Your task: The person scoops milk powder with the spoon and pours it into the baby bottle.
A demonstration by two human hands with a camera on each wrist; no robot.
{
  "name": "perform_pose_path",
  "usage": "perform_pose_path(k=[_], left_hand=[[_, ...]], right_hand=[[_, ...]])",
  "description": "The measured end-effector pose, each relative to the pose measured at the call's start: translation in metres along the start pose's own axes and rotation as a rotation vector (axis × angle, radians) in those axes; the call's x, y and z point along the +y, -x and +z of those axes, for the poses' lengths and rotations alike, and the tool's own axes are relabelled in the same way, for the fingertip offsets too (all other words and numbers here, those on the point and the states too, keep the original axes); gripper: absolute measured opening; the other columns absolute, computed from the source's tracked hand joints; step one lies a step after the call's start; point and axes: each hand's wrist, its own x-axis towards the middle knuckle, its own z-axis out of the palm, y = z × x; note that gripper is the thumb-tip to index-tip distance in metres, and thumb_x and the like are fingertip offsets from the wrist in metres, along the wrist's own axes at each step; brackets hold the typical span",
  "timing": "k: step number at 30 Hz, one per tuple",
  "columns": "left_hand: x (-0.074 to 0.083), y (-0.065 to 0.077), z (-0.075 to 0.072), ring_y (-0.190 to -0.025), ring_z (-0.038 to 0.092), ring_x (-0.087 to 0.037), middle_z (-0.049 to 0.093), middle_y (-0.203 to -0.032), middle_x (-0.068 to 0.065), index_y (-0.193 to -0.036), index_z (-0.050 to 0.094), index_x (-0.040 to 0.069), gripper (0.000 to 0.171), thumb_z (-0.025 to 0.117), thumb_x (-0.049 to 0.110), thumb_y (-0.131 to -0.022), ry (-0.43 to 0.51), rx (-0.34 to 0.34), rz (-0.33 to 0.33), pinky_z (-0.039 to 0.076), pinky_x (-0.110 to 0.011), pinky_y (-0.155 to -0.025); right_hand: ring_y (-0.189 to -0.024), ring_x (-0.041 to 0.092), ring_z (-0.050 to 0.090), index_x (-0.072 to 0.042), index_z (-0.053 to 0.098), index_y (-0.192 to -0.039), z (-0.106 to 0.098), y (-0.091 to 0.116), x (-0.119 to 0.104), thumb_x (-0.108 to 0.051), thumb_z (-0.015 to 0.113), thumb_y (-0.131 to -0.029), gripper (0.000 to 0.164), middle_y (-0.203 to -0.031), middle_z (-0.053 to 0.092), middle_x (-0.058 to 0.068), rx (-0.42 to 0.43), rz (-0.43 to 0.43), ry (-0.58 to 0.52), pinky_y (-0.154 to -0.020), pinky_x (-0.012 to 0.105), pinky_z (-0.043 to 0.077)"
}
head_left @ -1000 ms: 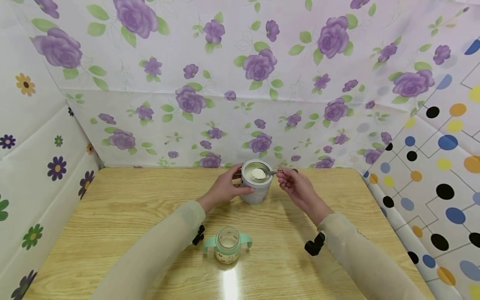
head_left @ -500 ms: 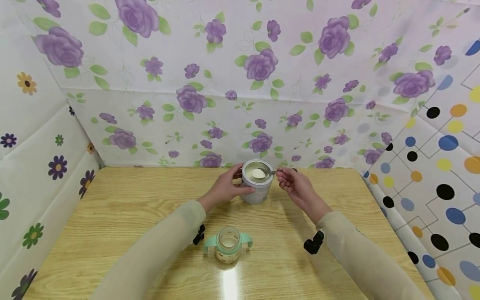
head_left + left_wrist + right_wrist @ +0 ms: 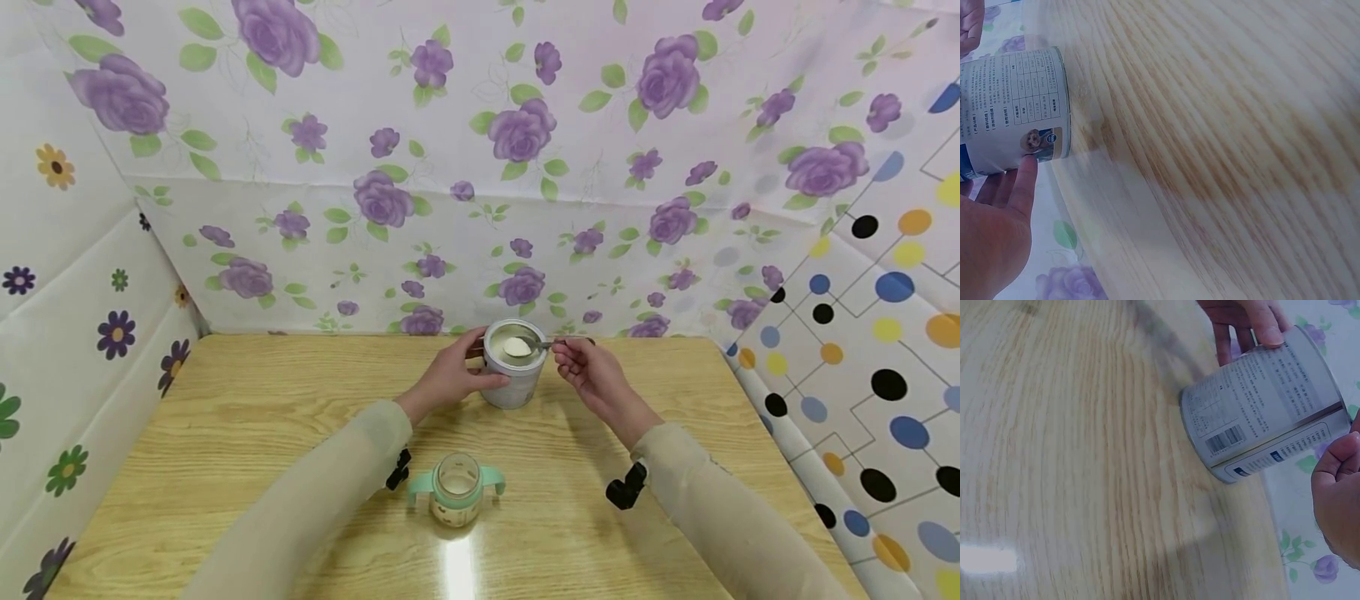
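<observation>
A pale grey can (image 3: 513, 387) of off-white powder stands open at the back of the table. My left hand (image 3: 453, 373) holds it from the left side, thumb across the front. With my right hand (image 3: 596, 379) I pinch the handle of a metal spoon (image 3: 546, 344) at the can's right rim. The spoon's bowl lies inside the can's mouth, heaped with powder (image 3: 517, 347). Small print and a little dog picture show on the can (image 3: 1010, 112) in the left wrist view. In the right wrist view, a barcode shows on it, and the spoon is hidden.
A clear baby bottle (image 3: 456, 500) with mint-green handles stands uncapped nearer the front, between my forearms. The wooden table (image 3: 262, 392) meets a flower-print cloth (image 3: 465, 250) right behind the can. Patterned cloths also hang at left and right.
The powder heap on the spoon looks smoother and slightly smaller than a second ago. Both hands, the can and the bottle have stayed almost in place.
</observation>
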Motion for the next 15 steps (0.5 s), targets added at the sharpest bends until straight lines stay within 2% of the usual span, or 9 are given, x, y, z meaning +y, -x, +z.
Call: perform_pose_path(k=[8, 15], left_hand=[[0.000, 0.002, -0.003, -0.148, 0.050, -0.029, 0.051, -0.160, -0.006, -0.167, 0.036, 0.023, 0.095, 0.091, 0.029, -0.090, -0.030, -0.008, -0.008, 0.054, -0.045, -0.113], [0.007, 0.010, -0.018, -0.151, 0.045, -0.034, 0.044, -0.166, -0.013, -0.170, 0.031, 0.021, 0.098, 0.089, 0.034, -0.092, -0.106, -0.020, -0.030, 0.051, -0.051, -0.115]], right_hand=[[-0.076, 0.007, 0.068, -0.005, 0.076, -0.099, 0.004, 0.006, -0.004, -0.012, 0.043, -0.116, 0.038, -0.084, 0.075, 0.000, -0.008, 0.001, -0.022, -0.068, 0.020, 0.054], [-0.076, 0.008, 0.069, -0.004, 0.076, -0.100, 0.005, 0.011, -0.011, -0.011, 0.044, -0.116, 0.037, -0.084, 0.075, 0.001, -0.005, 0.005, -0.030, -0.068, 0.021, 0.054]])
